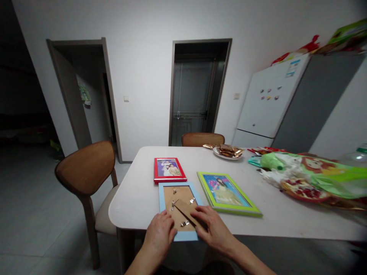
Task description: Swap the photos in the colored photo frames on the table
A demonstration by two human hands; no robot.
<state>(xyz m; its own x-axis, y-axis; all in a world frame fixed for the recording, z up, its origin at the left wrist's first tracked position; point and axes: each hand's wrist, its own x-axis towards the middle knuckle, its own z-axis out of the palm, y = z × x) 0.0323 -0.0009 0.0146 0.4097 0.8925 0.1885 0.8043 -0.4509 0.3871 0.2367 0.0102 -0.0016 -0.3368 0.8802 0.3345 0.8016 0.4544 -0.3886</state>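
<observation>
Blue frame (178,219) back up on tbl (137,198), L hand (160,229) gripping side, R hand (213,225) holding flap (187,208)

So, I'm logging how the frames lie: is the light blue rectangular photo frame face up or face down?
Face down: the light blue rectangular photo frame shows its brown backing board and small silver metal clips.

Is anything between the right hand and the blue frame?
Nothing visible: the right hand is at the blue frame. The red frame lies beyond it, the green frame to its right, neither in between.
</observation>
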